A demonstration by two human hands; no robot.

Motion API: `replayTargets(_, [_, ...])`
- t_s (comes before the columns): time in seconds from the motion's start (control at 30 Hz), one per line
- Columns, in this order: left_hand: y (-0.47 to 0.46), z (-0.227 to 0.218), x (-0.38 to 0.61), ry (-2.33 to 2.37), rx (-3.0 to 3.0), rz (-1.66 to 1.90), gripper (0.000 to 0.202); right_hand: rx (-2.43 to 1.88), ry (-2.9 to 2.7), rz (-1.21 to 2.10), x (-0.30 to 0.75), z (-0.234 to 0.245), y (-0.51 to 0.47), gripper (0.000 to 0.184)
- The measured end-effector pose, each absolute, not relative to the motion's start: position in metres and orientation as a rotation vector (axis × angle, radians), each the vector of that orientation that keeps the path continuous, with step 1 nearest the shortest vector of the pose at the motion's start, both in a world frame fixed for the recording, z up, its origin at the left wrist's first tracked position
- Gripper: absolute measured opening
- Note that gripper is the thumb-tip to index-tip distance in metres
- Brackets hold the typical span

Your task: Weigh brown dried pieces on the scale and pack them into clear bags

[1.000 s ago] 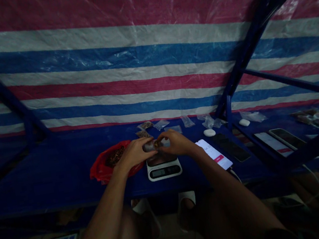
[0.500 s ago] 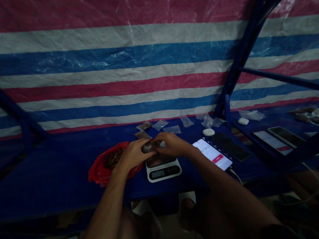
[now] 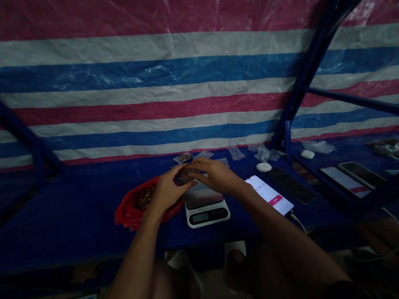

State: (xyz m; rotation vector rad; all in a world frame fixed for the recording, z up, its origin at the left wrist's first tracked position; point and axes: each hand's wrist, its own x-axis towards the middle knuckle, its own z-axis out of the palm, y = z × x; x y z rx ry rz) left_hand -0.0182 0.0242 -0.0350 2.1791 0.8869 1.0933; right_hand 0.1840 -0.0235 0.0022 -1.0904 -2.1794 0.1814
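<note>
A white digital kitchen scale with a dark display stands on the blue table, partly under my wrists. Just behind its plate, my left hand and my right hand come together with curved fingers. Between the fingertips is a small plastic bag, dim and mostly hidden by the fingers. Left of the scale lies an open red plastic bag holding a heap of small brown dried pieces.
Behind my hands lie a filled packet and clear empty bags. To the right are a lit phone on a cable, a white earphone case and a dark phone. Blue metal posts frame the table; another person sits at right.
My hands have shifted slightly up and away from the scale, so more of its plate shows. The small bag between them is now more hidden. The view has turned slightly.
</note>
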Motion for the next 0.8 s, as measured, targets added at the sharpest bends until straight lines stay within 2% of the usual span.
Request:
replayTargets(0.2, [0.016,-0.027,-0.011,0.831,2.054,1.219,0.068,-1.066,-2.085,0.15,0.184,0.016,-0.029,0.039])
replayTargets(0.4, [0.018,-0.029,-0.008,0.801,2.003,1.25,0.068,-1.015,-2.033,0.251,0.187,0.013,-0.028,0.046])
replayTargets(0.63, [0.027,-0.043,-0.006,0.809,2.081,1.186,0.074,-1.133,-2.094,0.413,0.199,0.009,-0.026,0.044])
replayTargets(0.8, [0.033,-0.051,-0.004,0.87,2.154,1.15,0.083,-1.198,-2.021,0.411,0.212,-0.004,-0.023,0.059])
